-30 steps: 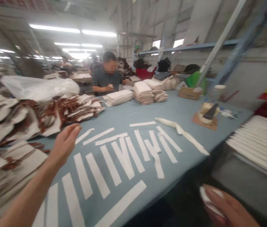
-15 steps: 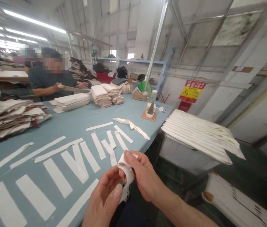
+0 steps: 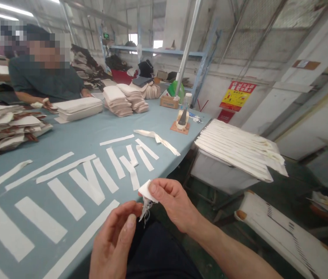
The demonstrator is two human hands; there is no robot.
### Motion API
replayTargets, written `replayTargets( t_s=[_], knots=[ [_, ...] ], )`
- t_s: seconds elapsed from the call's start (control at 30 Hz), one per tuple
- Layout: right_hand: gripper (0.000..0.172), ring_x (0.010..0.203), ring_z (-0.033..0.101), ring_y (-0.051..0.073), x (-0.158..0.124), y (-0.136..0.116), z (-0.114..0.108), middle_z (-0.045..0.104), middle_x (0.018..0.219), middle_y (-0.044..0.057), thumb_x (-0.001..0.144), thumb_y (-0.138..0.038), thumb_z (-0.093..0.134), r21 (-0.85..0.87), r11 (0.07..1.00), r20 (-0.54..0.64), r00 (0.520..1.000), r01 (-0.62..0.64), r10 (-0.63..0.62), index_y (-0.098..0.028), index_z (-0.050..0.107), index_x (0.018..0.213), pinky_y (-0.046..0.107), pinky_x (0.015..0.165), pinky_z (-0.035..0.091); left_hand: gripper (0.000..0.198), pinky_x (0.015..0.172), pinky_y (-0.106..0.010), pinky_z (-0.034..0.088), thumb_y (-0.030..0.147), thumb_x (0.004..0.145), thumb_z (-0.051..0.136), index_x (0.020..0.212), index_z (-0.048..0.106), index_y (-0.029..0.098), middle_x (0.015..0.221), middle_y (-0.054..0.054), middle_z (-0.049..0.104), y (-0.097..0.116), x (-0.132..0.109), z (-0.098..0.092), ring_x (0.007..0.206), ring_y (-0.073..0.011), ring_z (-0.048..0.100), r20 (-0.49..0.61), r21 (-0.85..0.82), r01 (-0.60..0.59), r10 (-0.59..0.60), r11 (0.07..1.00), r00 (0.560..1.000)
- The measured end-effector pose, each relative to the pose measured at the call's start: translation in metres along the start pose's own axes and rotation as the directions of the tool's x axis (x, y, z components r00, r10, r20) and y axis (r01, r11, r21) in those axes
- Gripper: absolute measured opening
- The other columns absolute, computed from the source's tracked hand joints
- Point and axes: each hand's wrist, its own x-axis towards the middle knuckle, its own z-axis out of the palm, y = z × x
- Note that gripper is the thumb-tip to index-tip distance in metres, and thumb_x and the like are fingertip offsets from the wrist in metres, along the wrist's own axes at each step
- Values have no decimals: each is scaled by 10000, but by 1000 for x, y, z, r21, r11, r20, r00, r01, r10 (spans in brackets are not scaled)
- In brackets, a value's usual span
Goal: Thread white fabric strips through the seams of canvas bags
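Observation:
My right hand (image 3: pixel 175 201) pinches a small folded piece of white fabric strip (image 3: pixel 145 190) between thumb and fingers. Loose frayed threads (image 3: pixel 145 211) dangle from its lower edge. Just left of the threads, my left hand (image 3: pixel 114 236) is loosely curled, with a gap between thumb and fingers and nothing visible in it. Both hands are in front of the table's near edge. On the blue-green table (image 3: pixel 73 252), several white strips (image 3: pixel 66 197) lie spread out, some overlapping. A crumpled cream strip (image 3: pixel 158 138) rests farther back.
A co-worker (image 3: pixel 47 73) sits across the table behind stacked pale fabric pieces (image 3: pixel 79 106). Brown-edged pieces (image 3: pixel 9 124) are piled at left. A bottle-like tool (image 3: pixel 183 116) stands on a small board. Layered white fabric (image 3: pixel 236 147) covers a stand at right, above a white box (image 3: pixel 283 232).
My left hand has drawn away to the left and down from the strip. The strip's dangling loop is now folded up in my right hand. The co-worker's hands have lowered.

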Motion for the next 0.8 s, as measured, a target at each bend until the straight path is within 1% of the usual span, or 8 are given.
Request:
replayTargets(
  t_s=[0.1, 0.2, 0.3, 0.4, 0.5, 0.63, 0.7, 0.8],
  knots=[
    [712, 584, 447, 93, -3, 9, -5, 593, 629, -14, 769, -856, 806, -5, 1000, -66, 998, -22, 21, -159, 677, 697, 245, 599, 375, 567, 1035, -429, 670, 775, 755, 852, 1037, 857, 283, 1153, -97, 864, -6, -1, 7, 1119, -364, 806, 9, -22, 24, -23, 999, 1000],
    [747, 584, 434, 91, -7, 18, -9, 576, 625, -10, 765, -891, 779, -32, 999, -128, 991, -31, 26, -161, 646, 671, 246, 581, 339, 540, 1049, -431, 662, 740, 766, 866, 1070, 841, 294, 1162, -94, 859, -11, 0, 12, 1162, -364, 794, 7, 2, 17, -17, 1000, 1000],
    [764, 571, 432, 94, -9, 27, -12, 556, 607, -10, 776, -911, 748, -53, 998, -153, 988, -43, 34, -169, 618, 646, 252, 566, 322, 521, 1043, -405, 652, 704, 767, 877, 1096, 836, 302, 1207, -96, 846, -12, 1, 16, 1210, -358, 772, 21, 34, -6, 5, 999, 1000],
    [761, 550, 392, 83, -9, 34, -14, 513, 590, -26, 795, -907, 733, -55, 996, -157, 986, -66, 56, -171, 606, 646, 252, 545, 287, 490, 986, -380, 646, 670, 770, 874, 1072, 840, 285, 1167, -96, 840, -9, 2, 21, 1143, -347, 773, 35, 48, -33, 31, 998, 999],
    [754, 532, 355, 78, -8, 39, -14, 470, 575, -41, 819, -900, 715, -62, 995, -135, 988, -81, 72, -185, 563, 635, 251, 521, 261, 377, 881, -351, 622, 581, 858, 824, 1061, 834, 264, 1054, -81, 815, -5, 2, 26, 1006, -305, 765, 76, 102, -138, 130, 985, 989],
    [755, 550, 341, 86, -8, 41, -14, 439, 581, -40, 855, -899, 669, -132, 989, -96, 994, -60, 48, -196, 520, 624, 254, 524, 254, 196, 752, -313, 557, 401, 940, 737, 1050, 818, 261, 864, -17, 732, 1, 3, 33, 782, -216, 676, 113, 209, -350, 333, 913, 936],
    [754, 569, 351, 93, -8, 42, -14, 442, 593, -34, 867, -896, 655, -155, 987, -84, 996, -42, 29, -195, 522, 625, 258, 539, 268, 144, 707, -291, 531, 340, 942, 724, 1030, 813, 270, 810, 10, 704, 3, 5, 36, 722, -188, 642, 105, 247, -412, 399, 877, 911],
    [745, 587, 363, 100, -8, 45, -13, 445, 603, -31, 865, -889, 665, -155, 988, -61, 998, -22, 13, -194, 534, 633, 264, 555, 287, 89, 654, -265, 506, 303, 946, 729, 957, 812, 275, 778, 23, 696, 1, 9, 39, 673, -164, 622, 87, 269, -467, 462, 842, 883]
  ],
)
